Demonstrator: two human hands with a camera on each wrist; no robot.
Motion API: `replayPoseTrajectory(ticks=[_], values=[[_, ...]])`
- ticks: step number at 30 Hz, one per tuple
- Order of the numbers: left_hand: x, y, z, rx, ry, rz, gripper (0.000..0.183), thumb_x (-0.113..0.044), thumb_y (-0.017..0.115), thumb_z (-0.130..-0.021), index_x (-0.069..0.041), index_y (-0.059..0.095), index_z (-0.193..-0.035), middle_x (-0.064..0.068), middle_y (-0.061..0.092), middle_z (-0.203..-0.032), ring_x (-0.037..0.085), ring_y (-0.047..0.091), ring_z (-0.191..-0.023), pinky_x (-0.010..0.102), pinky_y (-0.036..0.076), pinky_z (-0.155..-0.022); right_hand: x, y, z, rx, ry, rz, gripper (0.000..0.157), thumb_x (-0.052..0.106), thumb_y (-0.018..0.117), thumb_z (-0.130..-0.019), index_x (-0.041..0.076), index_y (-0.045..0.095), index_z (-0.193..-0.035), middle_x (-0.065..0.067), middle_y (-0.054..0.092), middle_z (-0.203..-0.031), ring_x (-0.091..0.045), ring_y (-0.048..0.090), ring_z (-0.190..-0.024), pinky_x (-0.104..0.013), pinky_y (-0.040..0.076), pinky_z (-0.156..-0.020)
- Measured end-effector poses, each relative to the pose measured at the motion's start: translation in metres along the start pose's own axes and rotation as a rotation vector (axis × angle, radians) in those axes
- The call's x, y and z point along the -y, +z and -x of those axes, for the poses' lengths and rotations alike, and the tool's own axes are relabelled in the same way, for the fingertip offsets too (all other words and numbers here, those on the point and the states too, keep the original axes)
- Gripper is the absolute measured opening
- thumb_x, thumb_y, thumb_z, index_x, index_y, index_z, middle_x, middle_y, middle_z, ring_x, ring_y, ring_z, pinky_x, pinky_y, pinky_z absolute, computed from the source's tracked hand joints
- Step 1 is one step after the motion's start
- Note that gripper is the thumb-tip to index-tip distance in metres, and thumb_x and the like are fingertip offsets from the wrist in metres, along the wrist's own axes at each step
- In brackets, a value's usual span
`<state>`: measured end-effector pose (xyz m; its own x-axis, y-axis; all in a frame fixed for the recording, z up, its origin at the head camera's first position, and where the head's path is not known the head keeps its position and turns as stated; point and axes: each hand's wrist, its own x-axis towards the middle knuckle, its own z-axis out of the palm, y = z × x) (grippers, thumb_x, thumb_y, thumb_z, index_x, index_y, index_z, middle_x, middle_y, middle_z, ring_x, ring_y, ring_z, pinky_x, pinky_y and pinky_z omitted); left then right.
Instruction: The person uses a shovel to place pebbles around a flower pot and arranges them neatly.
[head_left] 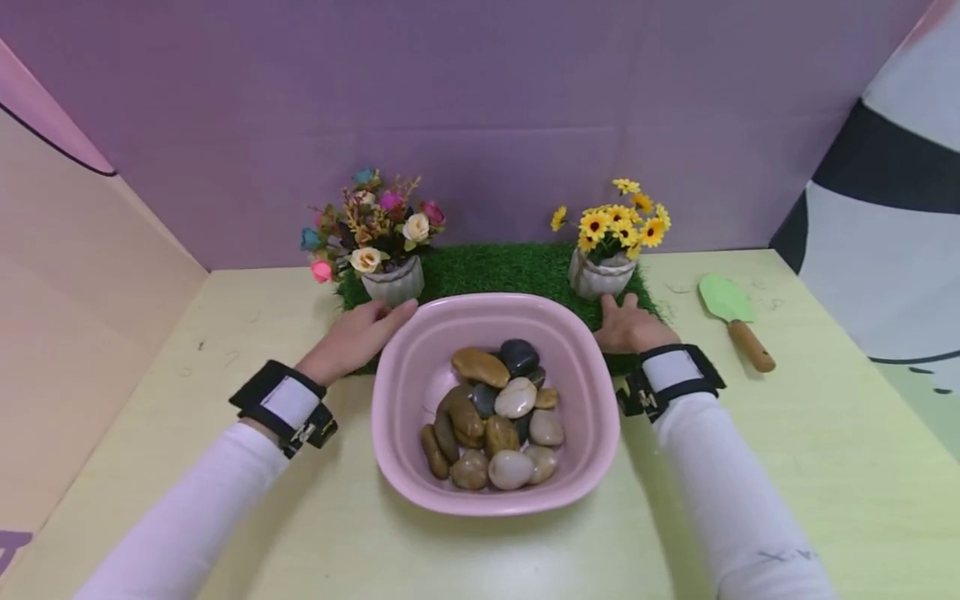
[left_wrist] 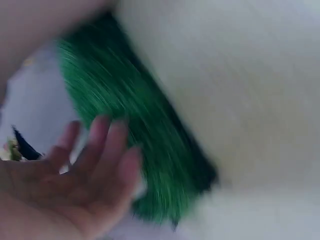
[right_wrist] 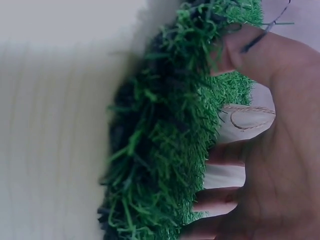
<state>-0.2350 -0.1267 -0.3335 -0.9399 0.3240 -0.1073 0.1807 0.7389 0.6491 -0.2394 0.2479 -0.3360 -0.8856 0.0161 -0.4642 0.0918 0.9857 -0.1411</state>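
Note:
A pink basin [head_left: 495,503] of several smooth stones [head_left: 513,398] stands in the middle of the table, in front of a green artificial grass mat [head_left: 495,267]. My left hand [head_left: 358,337] is beside the basin's far left corner, close to a pot of mixed flowers [head_left: 395,282]; its fingers are loosely extended and blurred in the left wrist view. On the mat's right part rests my right hand [head_left: 632,325], fingers spread, just in front of a pot [head_left: 598,277] of yellow flowers [head_left: 618,223]. In the right wrist view, its fingertips touch the grass.
A trowel with a green blade [head_left: 727,298] and wooden handle [head_left: 752,346] lies on the table [head_left: 847,467] at the right. Behind the mat rises a purple backdrop [head_left: 487,125]. Both flower pots stand on the mat against it.

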Motion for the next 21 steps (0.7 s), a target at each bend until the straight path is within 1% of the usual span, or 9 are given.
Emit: replayPoseTrajectory(ticks=[3, 5, 6, 7, 9, 12, 15, 18, 21], values=[[0.009, 0.0, -0.005, -0.126, 0.039, -0.127, 0.055, -0.052, 0.033, -0.104, -0.004, 0.059, -0.108, 0.017, 0.063, -0.098, 0.03, 0.062, -0.086, 0.04, 0.047, -0.072, 0.0, 0.0, 0.0, -0.005, -0.017, 0.006, 0.091, 0.053, 0.047, -0.095, 0.0, 0.004, -0.156, -0.043, 0.005, -0.152, -0.062, 0.042, -0.126, -0.069, 0.04, -0.099], [0.014, 0.001, -0.008, -0.164, 0.046, -0.215, 0.048, -0.041, 0.035, -0.106, 0.001, 0.058, -0.114, 0.025, 0.061, -0.107, 0.039, 0.061, -0.097, 0.049, 0.048, -0.08, 0.0, 0.0, 0.001, -0.004, -0.026, 0.012, 0.091, 0.053, 0.046, -0.095, -0.001, 0.003, -0.155, -0.043, 0.003, -0.152, -0.062, 0.04, -0.127, -0.069, 0.039, -0.1], [0.016, 0.002, -0.009, -0.153, 0.024, -0.239, 0.047, -0.037, 0.036, -0.106, 0.003, 0.055, -0.12, 0.03, 0.056, -0.116, 0.044, 0.057, -0.107, 0.054, 0.047, -0.086, 0.0, -0.001, 0.001, -0.004, -0.029, 0.012, 0.091, 0.052, 0.046, -0.096, -0.002, 0.003, -0.155, -0.044, 0.002, -0.152, -0.062, 0.04, -0.127, -0.069, 0.039, -0.1], [0.018, 0.002, -0.01, -0.124, 0.004, -0.263, 0.048, -0.034, 0.037, -0.106, 0.006, 0.05, -0.128, 0.035, 0.049, -0.127, 0.049, 0.05, -0.118, 0.06, 0.043, -0.094, 0.0, -0.001, 0.001, -0.006, -0.029, 0.01, 0.091, 0.052, 0.046, -0.096, -0.002, 0.003, -0.155, -0.044, 0.003, -0.152, -0.062, 0.04, -0.127, -0.069, 0.039, -0.1], [0.022, 0.004, -0.011, -0.021, -0.041, -0.305, 0.056, -0.033, 0.039, -0.104, 0.006, 0.035, -0.144, 0.04, 0.026, -0.147, 0.057, 0.029, -0.137, 0.068, 0.031, -0.107, 0.001, -0.001, 0.0, -0.009, -0.031, 0.006, 0.091, 0.052, 0.046, -0.096, -0.002, 0.004, -0.155, -0.043, 0.005, -0.152, -0.062, 0.041, -0.127, -0.068, 0.039, -0.1], [0.028, 0.009, -0.011, 0.139, -0.082, -0.311, 0.07, -0.036, 0.039, -0.102, 0.0, 0.01, -0.155, 0.037, -0.006, -0.158, 0.059, -0.005, -0.145, 0.074, 0.009, -0.113, 0.001, -0.002, -0.001, -0.011, -0.026, 0.001, 0.09, 0.051, 0.046, -0.096, -0.002, 0.004, -0.155, -0.043, 0.006, -0.151, -0.062, 0.041, -0.126, -0.068, 0.039, -0.101], [0.033, 0.015, -0.012, 0.205, -0.073, -0.302, 0.076, -0.039, 0.04, -0.102, -0.006, 0.0, -0.157, 0.035, -0.016, -0.158, 0.058, -0.015, -0.145, 0.075, 0.0, -0.112, 0.002, -0.003, -0.002, -0.006, -0.023, -0.003, 0.092, 0.052, 0.047, -0.095, -0.002, 0.003, -0.155, -0.043, 0.004, -0.151, -0.062, 0.04, -0.127, -0.068, 0.039, -0.101], [0.038, 0.018, -0.015, 0.232, -0.083, -0.281, 0.08, -0.045, 0.041, -0.101, -0.012, -0.004, -0.158, 0.032, -0.021, -0.158, 0.055, -0.021, -0.144, 0.074, -0.005, -0.113, 0.002, -0.004, -0.003, 0.005, -0.028, -0.005, 0.093, 0.053, 0.047, -0.095, -0.001, 0.001, -0.155, -0.044, 0.003, -0.151, -0.063, 0.039, -0.127, -0.068, 0.039, -0.101], [0.049, 0.022, -0.023, 0.264, -0.101, -0.28, 0.081, -0.053, 0.037, -0.1, -0.018, -0.006, -0.159, 0.028, -0.024, -0.159, 0.053, -0.024, -0.145, 0.073, -0.008, -0.113, 0.001, -0.005, -0.003, 0.011, -0.03, -0.001, 0.093, 0.053, 0.047, -0.095, -0.001, 0.002, -0.155, -0.045, 0.005, -0.149, -0.063, 0.039, -0.126, -0.069, 0.039, -0.1]])
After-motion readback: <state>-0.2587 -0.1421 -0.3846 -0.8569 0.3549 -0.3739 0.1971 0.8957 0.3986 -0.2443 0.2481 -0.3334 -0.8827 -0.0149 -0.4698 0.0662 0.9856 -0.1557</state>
